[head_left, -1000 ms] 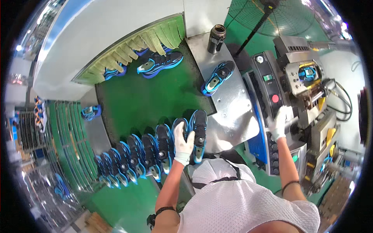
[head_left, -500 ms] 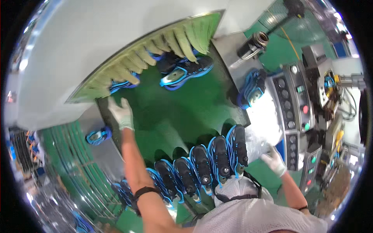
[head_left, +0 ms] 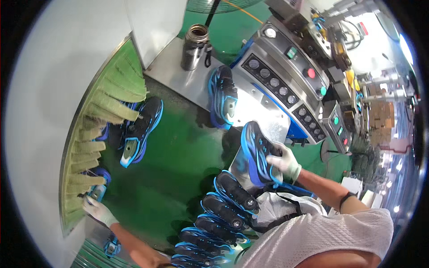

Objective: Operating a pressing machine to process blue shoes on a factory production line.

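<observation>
A black sports shoe with a blue sole (head_left: 255, 149) is in my gloved right hand (head_left: 284, 161), the fingers wrapped around its side, above the near right edge of the green belt. My gloved left hand (head_left: 100, 211) reaches to the strip curtain, against the end of another blue-trimmed shoe (head_left: 97, 191) that lies partly under the strips. How far its fingers close on that shoe I cannot make out. A row of several similar shoes (head_left: 219, 207) lines the belt's near edge. One more shoe (head_left: 145, 129) lies on the belt beside the curtain, with others partly hidden behind it.
The green strip curtain (head_left: 107, 107) hangs from a white machine housing (head_left: 58, 67). On the metal ledge (head_left: 165, 67) stand an open steel flask (head_left: 193, 51) and a single shoe (head_left: 222, 96). Control panels with gauges and buttons (head_left: 286, 67) rise at the right. Another shoe (head_left: 111, 245) sits at lower left.
My view has turned to the right. My right hand, empty before, now holds a shoe. My left hand has moved from the belt's left edge to the shoe at the curtain.
</observation>
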Action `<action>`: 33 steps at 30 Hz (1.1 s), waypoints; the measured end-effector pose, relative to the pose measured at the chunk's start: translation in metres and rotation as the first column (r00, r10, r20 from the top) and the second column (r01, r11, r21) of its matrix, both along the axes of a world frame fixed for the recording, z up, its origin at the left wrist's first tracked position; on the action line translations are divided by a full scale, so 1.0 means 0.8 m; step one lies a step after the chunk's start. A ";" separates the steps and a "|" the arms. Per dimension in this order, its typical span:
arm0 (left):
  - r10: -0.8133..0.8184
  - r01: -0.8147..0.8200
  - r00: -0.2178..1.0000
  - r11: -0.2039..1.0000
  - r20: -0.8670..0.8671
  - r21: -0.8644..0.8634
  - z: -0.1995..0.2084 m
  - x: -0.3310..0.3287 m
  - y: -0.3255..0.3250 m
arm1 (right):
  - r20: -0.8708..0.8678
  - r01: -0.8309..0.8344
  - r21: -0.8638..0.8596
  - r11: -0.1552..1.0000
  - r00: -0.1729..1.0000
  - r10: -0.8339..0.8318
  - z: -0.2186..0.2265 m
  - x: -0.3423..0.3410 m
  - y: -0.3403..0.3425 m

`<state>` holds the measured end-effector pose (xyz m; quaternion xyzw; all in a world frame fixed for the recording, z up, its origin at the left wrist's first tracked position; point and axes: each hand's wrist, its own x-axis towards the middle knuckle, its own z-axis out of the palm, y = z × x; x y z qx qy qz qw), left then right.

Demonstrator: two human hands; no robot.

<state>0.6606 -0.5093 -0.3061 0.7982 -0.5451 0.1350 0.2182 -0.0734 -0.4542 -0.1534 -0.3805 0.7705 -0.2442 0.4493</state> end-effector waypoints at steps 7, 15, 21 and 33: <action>-0.018 0.039 0.948 0.997 -0.319 0.060 0.053 -0.193 0.081 | -0.387 -0.041 -0.080 0.996 0.922 0.007 -0.071 -0.038 -0.223; -0.204 0.340 0.783 0.931 -0.588 0.130 0.181 -0.417 0.066 | 0.037 -0.199 -0.181 0.963 0.977 0.209 0.102 -0.006 -0.193; -0.604 0.742 0.553 0.671 -0.574 0.010 0.299 -0.664 0.044 | -0.118 -0.717 -0.264 0.645 0.688 0.716 0.158 -0.011 -0.024; -0.765 0.808 -0.514 -0.280 -0.387 -0.519 0.489 -1.227 0.047 | 0.592 0.606 -0.251 0.755 0.713 -0.376 0.250 -0.419 0.217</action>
